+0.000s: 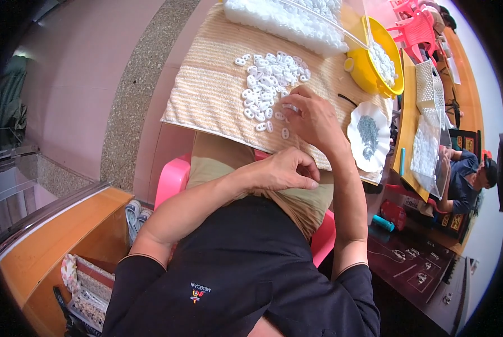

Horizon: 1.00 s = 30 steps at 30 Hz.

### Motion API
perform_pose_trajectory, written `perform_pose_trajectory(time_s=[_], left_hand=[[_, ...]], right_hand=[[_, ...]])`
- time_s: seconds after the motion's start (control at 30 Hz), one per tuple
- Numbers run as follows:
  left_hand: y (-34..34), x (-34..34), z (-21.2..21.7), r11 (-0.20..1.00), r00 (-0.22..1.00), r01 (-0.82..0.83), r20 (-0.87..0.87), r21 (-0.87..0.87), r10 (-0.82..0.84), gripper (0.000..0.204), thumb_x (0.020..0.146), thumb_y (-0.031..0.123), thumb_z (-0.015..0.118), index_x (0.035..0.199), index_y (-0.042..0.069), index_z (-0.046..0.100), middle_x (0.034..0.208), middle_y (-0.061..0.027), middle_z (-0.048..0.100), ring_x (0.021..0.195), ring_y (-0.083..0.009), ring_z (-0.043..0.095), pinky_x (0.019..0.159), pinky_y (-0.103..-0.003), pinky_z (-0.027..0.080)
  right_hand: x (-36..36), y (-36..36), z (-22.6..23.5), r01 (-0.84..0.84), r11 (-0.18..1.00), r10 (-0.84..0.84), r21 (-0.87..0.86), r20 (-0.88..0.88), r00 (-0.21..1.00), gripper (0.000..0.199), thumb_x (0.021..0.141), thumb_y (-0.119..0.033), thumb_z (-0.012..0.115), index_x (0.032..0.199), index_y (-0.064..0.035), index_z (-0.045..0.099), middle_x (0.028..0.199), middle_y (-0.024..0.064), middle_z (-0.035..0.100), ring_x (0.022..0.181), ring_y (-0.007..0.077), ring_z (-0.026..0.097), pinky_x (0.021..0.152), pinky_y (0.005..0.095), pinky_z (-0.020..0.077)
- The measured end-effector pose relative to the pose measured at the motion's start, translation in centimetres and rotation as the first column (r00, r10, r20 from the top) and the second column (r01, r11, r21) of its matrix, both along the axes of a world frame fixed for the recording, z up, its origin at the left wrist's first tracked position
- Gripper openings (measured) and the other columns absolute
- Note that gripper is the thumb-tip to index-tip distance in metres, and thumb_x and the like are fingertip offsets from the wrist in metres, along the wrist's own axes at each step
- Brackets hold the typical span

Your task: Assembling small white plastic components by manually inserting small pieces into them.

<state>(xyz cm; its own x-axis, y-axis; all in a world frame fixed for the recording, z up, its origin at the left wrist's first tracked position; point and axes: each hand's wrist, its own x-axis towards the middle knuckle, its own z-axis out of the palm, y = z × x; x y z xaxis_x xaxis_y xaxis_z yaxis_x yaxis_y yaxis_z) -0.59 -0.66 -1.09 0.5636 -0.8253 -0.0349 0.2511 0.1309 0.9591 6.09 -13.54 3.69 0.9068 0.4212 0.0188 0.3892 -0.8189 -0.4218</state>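
Striped beige cloth (206, 95) has bare room left of the small white plastic oval rings (265, 84) heaped mid-cloth. Right hand (313, 115) pinches one ring at the heap's near edge; left hand (282, 168) loosely curled, contents unclear.

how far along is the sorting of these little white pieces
Done: hard to tell; a yellow bowl already holds some white pieces. In hand: the right hand is picking at the edge of the loose white pieces scattered on the striped cloth, while the left hand rests closed near the lap. Left: that scatter, plus a full clear bag of pieces behind it, so much seems to remain.
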Motion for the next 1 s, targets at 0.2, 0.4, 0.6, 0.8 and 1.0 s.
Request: perform_pose_trajectory(time_s=[0.2, 0.4, 0.6, 0.8, 1.0], left_hand=[[0.1, 0.1, 0.2, 0.998, 1.0, 0.026, -0.007, 0.052, -0.026, 0.022, 0.08, 0.016, 0.07, 0.093, -0.003, 0.067, 0.085, -0.004, 0.067, 0.08, -0.0081, 0.059, 0.074, -0.025, 0.049], [0.1, -0.1, 0.3, 0.999, 1.0, 0.006, -0.028, 0.048, -0.005, 0.024, 0.08, 0.017, 0.07, 0.095, -0.003, 0.067, 0.089, -0.0048, 0.067, 0.084, -0.0083, 0.059, 0.077, -0.026, 0.048], [0.1, 0.0, -0.1, 0.999, 1.0, -0.02, 0.014, 0.031, 0.019, 0.024, 0.079, 0.016, 0.069, 0.093, -0.003, 0.067, 0.087, -0.0055, 0.068, 0.081, -0.0091, 0.059, 0.076, -0.026, 0.048], [0.1, -0.1, 0.2, 0.999, 1.0, -0.029, 0.01, 0.044, 0.028, 0.022, 0.079, 0.016, 0.07, 0.09, -0.003, 0.067, 0.084, -0.005, 0.068, 0.079, -0.0084, 0.059, 0.075, -0.026, 0.048], [-0.7, -0.4, -1.1, 0.997, 0.996, -0.072, -0.046, -0.031, 0.07, 0.021, 0.077, 0.014, 0.072, 0.086, -0.004, 0.068, 0.081, -0.0096, 0.068, 0.076, -0.0137, 0.063, 0.071, -0.029, 0.05]], right_hand=[[-0.1, 0.7, -0.1, -0.061, 0.998, 0.059, 0.03, 0.072, 0.996, 0.018, 0.079, -0.013, 0.067, 0.096, -0.0092, 0.07, 0.101, 0.0092, 0.064, 0.085, 0.0305, 0.064, 0.075, 0.0386, 0.0505], [-0.3, 3.5, 1.2, -0.117, 0.993, 0.115, 0.028, 0.042, 0.992, 0.017, 0.079, -0.011, 0.066, 0.095, -0.0099, 0.071, 0.101, 0.0081, 0.063, 0.085, 0.0288, 0.064, 0.074, 0.0376, 0.051], [0.3, 2.7, 0.3, -0.142, 0.982, 0.144, -0.124, 0.011, 0.989, 0.021, 0.077, -0.009, 0.064, 0.097, -0.0097, 0.07, 0.099, 0.0084, 0.063, 0.083, 0.0295, 0.064, 0.073, 0.0383, 0.0509], [0.2, 2.7, 0.6, -0.129, 0.988, 0.131, -0.082, 0.018, 0.991, 0.022, 0.077, -0.01, 0.063, 0.099, -0.0103, 0.07, 0.096, 0.009, 0.063, 0.084, 0.0306, 0.063, 0.074, 0.0391, 0.0505], [0.0, 3.5, 0.5, -0.133, 0.987, 0.131, -0.088, -0.019, 0.991, 0.022, 0.079, -0.012, 0.063, 0.1, -0.0109, 0.069, 0.095, 0.0093, 0.063, 0.087, 0.0309, 0.063, 0.075, 0.0399, 0.05]])
